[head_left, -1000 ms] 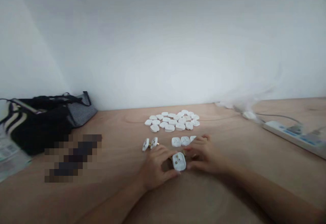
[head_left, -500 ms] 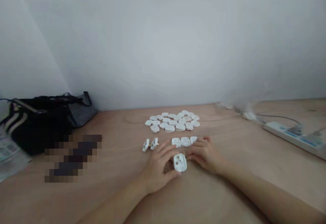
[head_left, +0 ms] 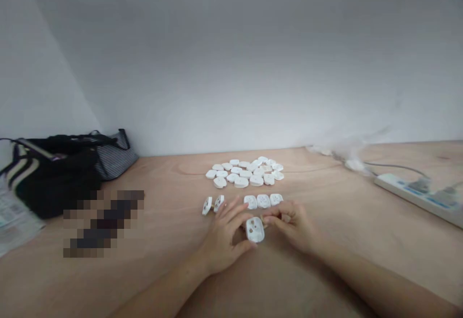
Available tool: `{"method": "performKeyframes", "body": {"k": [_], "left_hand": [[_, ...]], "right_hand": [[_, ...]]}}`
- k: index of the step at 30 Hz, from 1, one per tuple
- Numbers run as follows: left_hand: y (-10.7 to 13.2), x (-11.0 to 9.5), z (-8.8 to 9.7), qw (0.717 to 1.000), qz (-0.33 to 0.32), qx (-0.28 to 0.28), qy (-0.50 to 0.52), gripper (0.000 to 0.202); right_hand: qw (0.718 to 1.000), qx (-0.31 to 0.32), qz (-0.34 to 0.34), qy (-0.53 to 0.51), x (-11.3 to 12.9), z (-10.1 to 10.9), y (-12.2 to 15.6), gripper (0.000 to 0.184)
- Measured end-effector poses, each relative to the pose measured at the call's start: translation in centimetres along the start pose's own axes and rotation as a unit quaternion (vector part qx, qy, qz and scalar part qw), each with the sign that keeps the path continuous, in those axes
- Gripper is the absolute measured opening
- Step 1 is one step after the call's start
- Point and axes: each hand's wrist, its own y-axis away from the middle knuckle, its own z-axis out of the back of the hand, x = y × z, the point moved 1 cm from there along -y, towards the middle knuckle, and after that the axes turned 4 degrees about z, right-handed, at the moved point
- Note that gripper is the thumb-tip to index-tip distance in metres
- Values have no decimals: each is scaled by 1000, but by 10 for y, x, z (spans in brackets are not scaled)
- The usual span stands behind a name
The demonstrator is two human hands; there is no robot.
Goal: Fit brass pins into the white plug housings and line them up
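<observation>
My left hand [head_left: 226, 238] is closed on the edge of a white plug housing [head_left: 255, 230], tilted so its inside faces me, with brass-coloured parts in it. At the housing's right edge my right hand [head_left: 294, 224] pinches a small brass-coloured piece [head_left: 265, 220], mostly covered by the fingers. Just beyond the hands, a row of three white plug housings [head_left: 263, 201] lies with their hollow sides up. Left of these stand two more housings on edge, one nearer [head_left: 219, 204] and one farther left [head_left: 207, 205], with brass-coloured pins showing between them.
Several white plug pieces [head_left: 241, 182] lie grouped farther back, near the wall. A black bag [head_left: 58, 178] sits at the left, with a blurred-out dark object [head_left: 108, 224] in front. On the right are a power strip [head_left: 415, 195], its cable and a clear plastic bag [head_left: 349, 154].
My right hand has drawn back from the rightmost housing of the row to the held one, now pinching a small brass-coloured piece. My left hand stays put.
</observation>
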Motion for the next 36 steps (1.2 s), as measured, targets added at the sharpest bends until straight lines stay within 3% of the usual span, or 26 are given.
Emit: {"method": "performKeyframes", "body": {"k": [4,8,13,20,24,25,29,31,33,36], "left_hand": [[-1,0,0,1000,-6,-9,-5,50],[0,-2,0,1000,-11,-23,-5,50],[1,-4,0,999,-19,-32,4,49],[1,-5,-1,998,-29,-55,6,45],[1,-5,0,997,-35,-68,11,46],[0,-4,0,997,-34,-71,14,46],[0,-2,1,996,-21,-82,31,45],[-1,-1,2,996,-21,-80,41,46],[-1,-1,1,995,-23,-80,50,47],[-1,-1,0,995,-27,-79,58,47]], "right_hand": [[993,-29,-64,-97,-5,-9,3,21],[991,-47,-54,-113,-8,-17,4,24],[997,-54,-29,-35,-7,-19,5,25],[987,-57,98,116,1,-17,6,21],[979,-26,130,153,3,-12,6,13],[979,-13,127,160,3,-10,5,15],[983,48,71,161,3,0,4,62],[983,87,51,152,3,2,4,75],[983,114,42,135,2,1,4,73],[990,103,20,90,0,-4,3,61]]}}
